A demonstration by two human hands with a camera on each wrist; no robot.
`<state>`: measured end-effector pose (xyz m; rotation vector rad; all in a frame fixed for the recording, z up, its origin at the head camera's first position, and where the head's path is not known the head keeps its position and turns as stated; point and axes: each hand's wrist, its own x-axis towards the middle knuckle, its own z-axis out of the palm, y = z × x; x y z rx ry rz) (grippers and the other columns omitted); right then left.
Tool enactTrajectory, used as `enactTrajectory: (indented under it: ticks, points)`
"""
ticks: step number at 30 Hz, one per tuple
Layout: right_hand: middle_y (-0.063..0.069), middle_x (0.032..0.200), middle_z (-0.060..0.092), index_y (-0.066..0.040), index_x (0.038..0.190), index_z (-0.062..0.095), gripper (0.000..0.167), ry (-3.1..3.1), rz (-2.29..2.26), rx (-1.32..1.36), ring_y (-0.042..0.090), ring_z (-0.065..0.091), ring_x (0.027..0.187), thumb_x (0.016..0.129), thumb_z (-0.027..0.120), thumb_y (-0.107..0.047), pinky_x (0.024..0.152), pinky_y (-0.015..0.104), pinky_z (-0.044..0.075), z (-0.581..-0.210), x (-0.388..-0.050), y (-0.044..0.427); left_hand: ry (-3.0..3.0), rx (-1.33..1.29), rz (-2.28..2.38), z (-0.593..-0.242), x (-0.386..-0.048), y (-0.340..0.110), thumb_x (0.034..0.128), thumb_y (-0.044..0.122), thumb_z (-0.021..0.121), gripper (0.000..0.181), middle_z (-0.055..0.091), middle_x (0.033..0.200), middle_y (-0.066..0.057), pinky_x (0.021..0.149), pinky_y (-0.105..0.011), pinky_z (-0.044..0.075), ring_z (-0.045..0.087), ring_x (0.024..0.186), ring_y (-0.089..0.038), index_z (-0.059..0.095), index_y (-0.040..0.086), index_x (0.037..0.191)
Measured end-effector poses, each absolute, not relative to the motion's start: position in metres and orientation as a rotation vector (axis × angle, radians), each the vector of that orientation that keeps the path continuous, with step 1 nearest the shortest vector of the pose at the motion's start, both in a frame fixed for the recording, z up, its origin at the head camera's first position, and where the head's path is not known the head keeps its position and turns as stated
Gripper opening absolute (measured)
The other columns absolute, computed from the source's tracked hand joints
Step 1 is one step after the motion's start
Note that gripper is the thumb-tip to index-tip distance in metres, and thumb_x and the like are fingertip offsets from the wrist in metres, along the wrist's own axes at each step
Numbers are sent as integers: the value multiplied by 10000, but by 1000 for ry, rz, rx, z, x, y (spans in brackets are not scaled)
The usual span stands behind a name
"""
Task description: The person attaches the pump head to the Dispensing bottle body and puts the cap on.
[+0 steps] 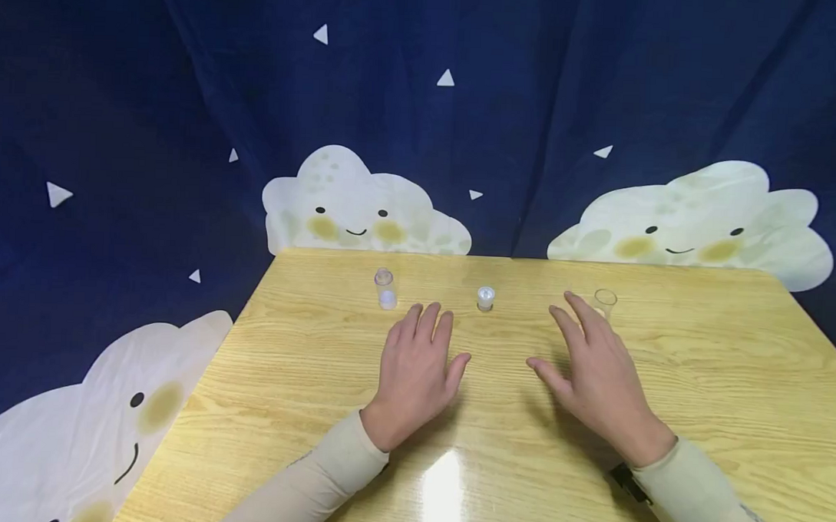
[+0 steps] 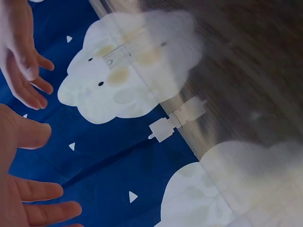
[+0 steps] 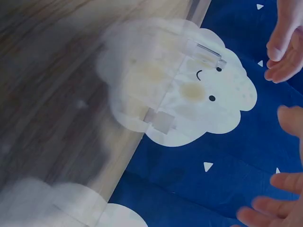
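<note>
My left hand [image 1: 417,365] is held over the table with its fingers extended and thumb spread. Just beyond its fingertips stands a small clear cylinder with a narrower top and a whitish base [image 1: 385,289]. My right hand [image 1: 594,371], fingers spread, reaches forward on the other side. Behind its fingers is a clear, open-rimmed cylinder [image 1: 606,299], its lower part mostly hidden. Between and beyond the hands sits a small white fitting [image 1: 485,296] with a round top; its stepped shape [image 2: 162,130] shows in the left wrist view. Neither hand holds anything.
The wooden table [image 1: 282,387] runs back to a dark blue curtain [image 1: 520,103] printed with smiling clouds and white triangles. A bright reflection lies on the tabletop near the front, between the forearms.
</note>
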<state>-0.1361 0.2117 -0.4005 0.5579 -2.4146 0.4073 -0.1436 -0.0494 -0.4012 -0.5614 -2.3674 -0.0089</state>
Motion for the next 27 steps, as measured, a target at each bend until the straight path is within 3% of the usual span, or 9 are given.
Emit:
enactTrajectory:
  ticks: [3,9,27]
  points:
    - [256,1377,530,6,1347,532,681,-2400,455,574,433,537,1211,883,665,-474,861,613,473,-399,-135,212,-2383,-576,-27,-400,-143,-50,871,458,687,521,646,1225,-96,890,-398,531,597,1163,-300,617,82,1224]
    - [255,1341,549,11,1329,544,674,-2412,474,571,425,542,1192,792,783,-318,870,601,470,-398,-134,211,-2387,-585,-67,-400,-144,-50,868,435,704,497,671,1176,-83,852,-386,544,620,1103,-274,632,81,1209]
    - [207,1334,567,27,1318,550,582,-2471,654,572,377,533,1228,827,784,-180,1021,533,421,-400,-132,206,-2457,-568,-264,-401,-150,-55,844,436,747,502,683,1194,-76,917,-417,514,629,1105,-260,672,84,1193]
